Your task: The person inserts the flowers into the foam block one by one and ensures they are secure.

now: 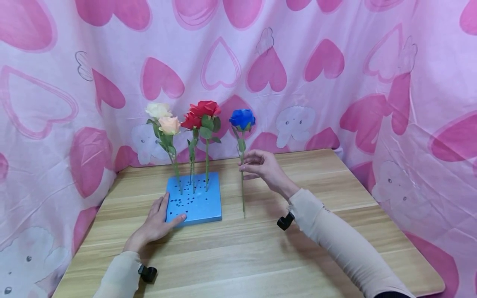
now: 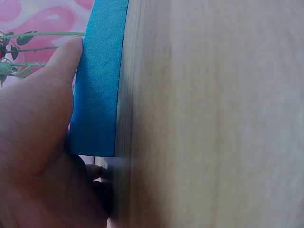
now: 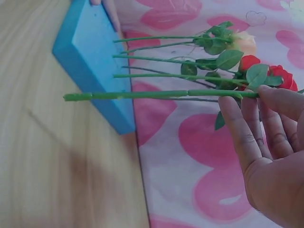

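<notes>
A blue rose (image 1: 242,120) on a long green stem stands upright above the table in my right hand (image 1: 267,170). Thumb and fingers pinch the stem partway up; in the right wrist view its cut lower end (image 3: 78,97) points toward the tabletop. My left hand (image 1: 154,221) rests at the near left corner of a blue foam block (image 1: 208,209) pierced with several holes. Its thumb lies over the front edge and its fingers lie along the left side. Standing in the block are a white rose (image 1: 158,109), a peach rose (image 1: 169,125) and red roses (image 1: 205,108).
The wooden table (image 1: 238,256) extends around the block and to the right. Behind and at both sides hangs a pink curtain (image 1: 316,25) printed with hearts. A small black camera sits on each wrist, the right one (image 1: 285,221) above the tabletop.
</notes>
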`<state>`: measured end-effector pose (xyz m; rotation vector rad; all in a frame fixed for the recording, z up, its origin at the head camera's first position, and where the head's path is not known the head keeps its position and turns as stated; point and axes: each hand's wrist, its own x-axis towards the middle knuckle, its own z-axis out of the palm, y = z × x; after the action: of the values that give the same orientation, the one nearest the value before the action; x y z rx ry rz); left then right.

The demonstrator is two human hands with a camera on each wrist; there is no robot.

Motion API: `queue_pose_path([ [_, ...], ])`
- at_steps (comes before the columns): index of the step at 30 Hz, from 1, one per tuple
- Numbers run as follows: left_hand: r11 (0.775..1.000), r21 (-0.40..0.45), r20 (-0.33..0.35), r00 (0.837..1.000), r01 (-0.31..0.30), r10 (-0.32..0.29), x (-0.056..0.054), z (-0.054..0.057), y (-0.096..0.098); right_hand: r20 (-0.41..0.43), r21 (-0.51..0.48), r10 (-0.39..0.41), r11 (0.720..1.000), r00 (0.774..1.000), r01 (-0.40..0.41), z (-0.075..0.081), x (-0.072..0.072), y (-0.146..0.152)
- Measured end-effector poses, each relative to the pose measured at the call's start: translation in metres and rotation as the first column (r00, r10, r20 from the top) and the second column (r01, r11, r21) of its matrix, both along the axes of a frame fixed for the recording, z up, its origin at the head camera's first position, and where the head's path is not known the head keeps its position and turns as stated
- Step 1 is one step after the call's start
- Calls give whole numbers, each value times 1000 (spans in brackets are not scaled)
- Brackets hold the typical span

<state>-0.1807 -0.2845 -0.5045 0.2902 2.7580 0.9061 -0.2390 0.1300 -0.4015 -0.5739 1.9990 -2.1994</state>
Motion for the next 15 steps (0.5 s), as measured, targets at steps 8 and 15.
queue_pose_path([
  [8, 1000, 5, 4, 1000, 0, 0, 1, 2, -1, -32, -14, 9, 1000, 999, -10, 10, -5, -13],
  [15, 1000, 3, -2, 1000, -1, 1, 0, 0, -1, -46, -18, 8, 1000, 999, -9, 11, -7, -24],
])
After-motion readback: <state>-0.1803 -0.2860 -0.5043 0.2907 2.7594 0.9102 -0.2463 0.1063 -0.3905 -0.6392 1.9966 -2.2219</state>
